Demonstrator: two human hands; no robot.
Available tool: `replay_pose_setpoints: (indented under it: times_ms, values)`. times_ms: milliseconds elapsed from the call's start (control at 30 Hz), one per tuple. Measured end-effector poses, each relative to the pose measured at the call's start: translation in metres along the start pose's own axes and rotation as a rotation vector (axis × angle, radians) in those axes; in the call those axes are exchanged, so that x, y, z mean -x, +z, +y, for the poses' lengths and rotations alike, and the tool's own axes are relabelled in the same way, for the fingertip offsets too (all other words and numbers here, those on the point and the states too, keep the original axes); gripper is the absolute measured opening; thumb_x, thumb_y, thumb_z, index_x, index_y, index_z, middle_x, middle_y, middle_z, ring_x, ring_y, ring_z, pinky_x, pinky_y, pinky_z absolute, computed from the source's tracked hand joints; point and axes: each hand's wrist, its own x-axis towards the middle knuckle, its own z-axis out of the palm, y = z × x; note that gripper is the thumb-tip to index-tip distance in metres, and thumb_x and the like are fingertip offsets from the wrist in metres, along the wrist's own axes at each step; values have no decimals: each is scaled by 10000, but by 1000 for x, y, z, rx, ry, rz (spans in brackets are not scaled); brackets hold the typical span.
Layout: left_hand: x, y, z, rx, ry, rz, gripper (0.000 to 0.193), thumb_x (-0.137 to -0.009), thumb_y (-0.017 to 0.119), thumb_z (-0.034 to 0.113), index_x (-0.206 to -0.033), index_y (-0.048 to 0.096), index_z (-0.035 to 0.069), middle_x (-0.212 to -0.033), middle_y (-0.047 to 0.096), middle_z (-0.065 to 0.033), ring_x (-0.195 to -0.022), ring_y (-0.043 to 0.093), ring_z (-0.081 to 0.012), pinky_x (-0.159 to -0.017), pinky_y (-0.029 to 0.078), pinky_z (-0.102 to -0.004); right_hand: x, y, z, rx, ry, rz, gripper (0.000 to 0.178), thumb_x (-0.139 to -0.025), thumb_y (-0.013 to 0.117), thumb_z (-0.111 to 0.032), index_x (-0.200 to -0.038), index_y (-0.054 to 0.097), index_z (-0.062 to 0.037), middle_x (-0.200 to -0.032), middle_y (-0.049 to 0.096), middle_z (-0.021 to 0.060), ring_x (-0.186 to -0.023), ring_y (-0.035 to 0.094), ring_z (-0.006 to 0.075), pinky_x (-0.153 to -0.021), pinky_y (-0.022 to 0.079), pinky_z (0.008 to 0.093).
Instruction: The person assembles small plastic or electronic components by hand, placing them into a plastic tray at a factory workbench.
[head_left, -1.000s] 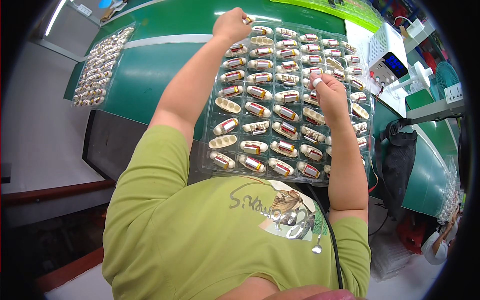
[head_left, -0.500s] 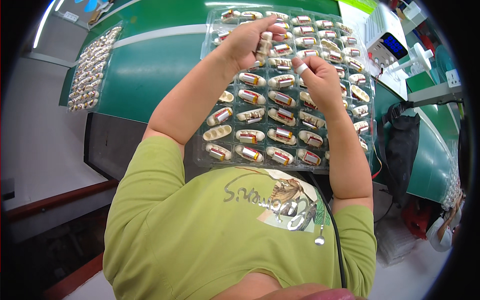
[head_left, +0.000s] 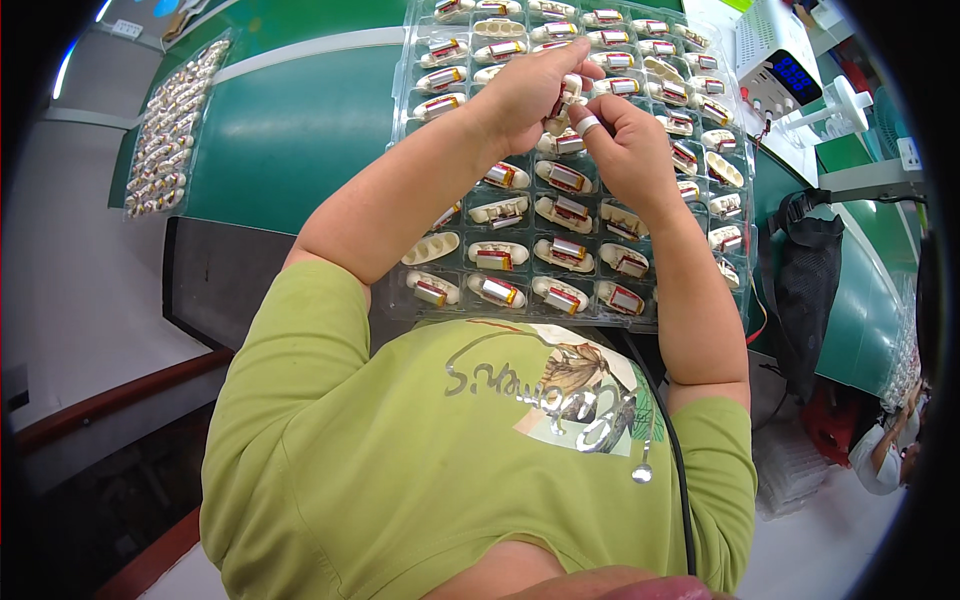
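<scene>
My left hand holds a small cream oval casing with its fingers curled round it, above a clear plastic tray. Reaching in from the other side, my right hand has its thumb and fingers pinched at the casing, with a white band round the thumb. Whether it also grips a smaller part is hidden. Rows of similar casings fill the tray's compartments, many bearing a silver battery-like block with red and yellow edges. One casing at the left shows bare round hollows.
A second filled tray lies at the far left of the green table. On the right stand a white device with a blue display, a white spool and a hanging black bag. A black cable crosses my shirt.
My left hand and the casing have come slightly right and down, and my right hand's fingertips now meet the casing. The view has shifted a little; the tray appears higher.
</scene>
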Motion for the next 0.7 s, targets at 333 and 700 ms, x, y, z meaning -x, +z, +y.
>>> replay_pose_setpoints:
  times_ms: [333, 700]
  values:
    - [-7, 17, -18, -326, 93, -7, 371, -953, 499, 344, -1072, 611, 11, -984, 609, -77, -879, 536, -158, -764, 433, -294, 0, -1, 14, 16, 25, 10, 192, -862, 604, -205, -838, 644, -18, -614, 588, 94, -540, 532, 189, -553, 431, 325]
    - [-29, -141, 36, -1533, 177, 472, 275, -693, 703, 244, -925, 722, 97, -903, 689, -130, -864, 652, -281, -772, 507, -367, -5, -10, 0, 85, -263, 378, 89, -792, 713, -72, -847, 650, -44, -758, 650, 79, -620, 617, 178, -582, 479, 273]
